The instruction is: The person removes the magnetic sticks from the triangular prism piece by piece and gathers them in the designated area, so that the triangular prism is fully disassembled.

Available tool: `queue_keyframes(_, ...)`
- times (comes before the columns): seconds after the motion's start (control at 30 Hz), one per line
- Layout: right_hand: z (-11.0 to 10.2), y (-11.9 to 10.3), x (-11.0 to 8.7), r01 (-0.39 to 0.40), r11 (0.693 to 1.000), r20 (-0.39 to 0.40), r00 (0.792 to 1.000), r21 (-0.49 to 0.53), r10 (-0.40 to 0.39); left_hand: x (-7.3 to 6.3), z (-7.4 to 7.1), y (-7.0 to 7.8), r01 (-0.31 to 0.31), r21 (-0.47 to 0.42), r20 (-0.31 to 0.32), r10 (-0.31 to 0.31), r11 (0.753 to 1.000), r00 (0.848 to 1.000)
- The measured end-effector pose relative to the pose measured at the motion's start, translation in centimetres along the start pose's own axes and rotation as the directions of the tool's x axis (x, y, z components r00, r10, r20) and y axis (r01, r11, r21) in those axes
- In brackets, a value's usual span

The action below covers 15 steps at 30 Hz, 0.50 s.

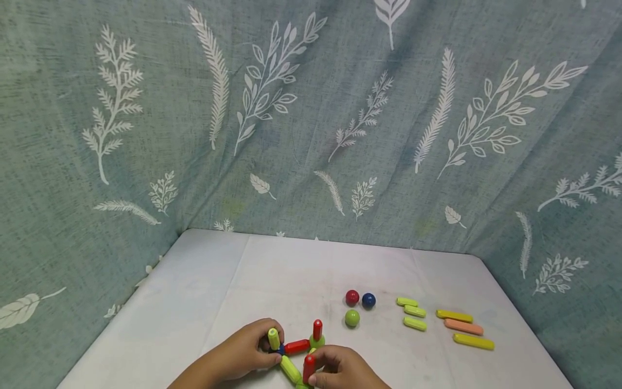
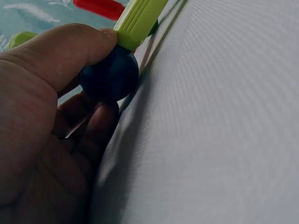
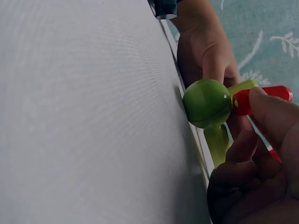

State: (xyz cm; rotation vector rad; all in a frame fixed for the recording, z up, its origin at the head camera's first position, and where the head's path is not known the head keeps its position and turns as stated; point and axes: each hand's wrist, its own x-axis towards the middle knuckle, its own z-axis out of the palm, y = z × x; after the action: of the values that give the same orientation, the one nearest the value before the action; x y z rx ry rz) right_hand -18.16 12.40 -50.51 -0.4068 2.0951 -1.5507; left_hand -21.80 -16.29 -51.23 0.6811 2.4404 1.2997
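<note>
On the white table, sticks and balls are joined into a frame. My left hand (image 1: pixel 243 348) grips its blue ball (image 2: pixel 110 77) between thumb and fingers; a lime stick (image 1: pixel 274 339) stands upright on that ball. My right hand (image 1: pixel 347 368) pinches an upright red stick (image 3: pixel 280 92) set at the near green ball (image 3: pixel 207 102). Between the blue ball and this green one runs a lime stick (image 1: pixel 290 369). A lying red stick (image 1: pixel 297 346) links the blue ball to the far green ball (image 1: pixel 317 341), which carries another upright red stick (image 1: pixel 318 328). My right fingers partly hide the frame's right side.
Beyond the frame lie loose balls: red (image 1: pixel 352 297), blue (image 1: pixel 369 300) and green (image 1: pixel 352 318). Farther right are three short lime sticks (image 1: pixel 414 312), then two long yellow sticks (image 1: pixel 473 341) with an orange stick (image 1: pixel 464 326) between them. A leaf-patterned curtain (image 1: pixel 311 135) surrounds the table.
</note>
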Motion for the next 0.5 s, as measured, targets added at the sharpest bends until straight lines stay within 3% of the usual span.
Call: queue_keyframes(0.5, -1.3, -0.1, -0.4, 0.0, 0.999, -0.049, 0.999, -0.035, -0.002, 0.2, 0.1, -0.2, -0.001, 0.004, 0.003, 0.001, 1.0, 1.0)
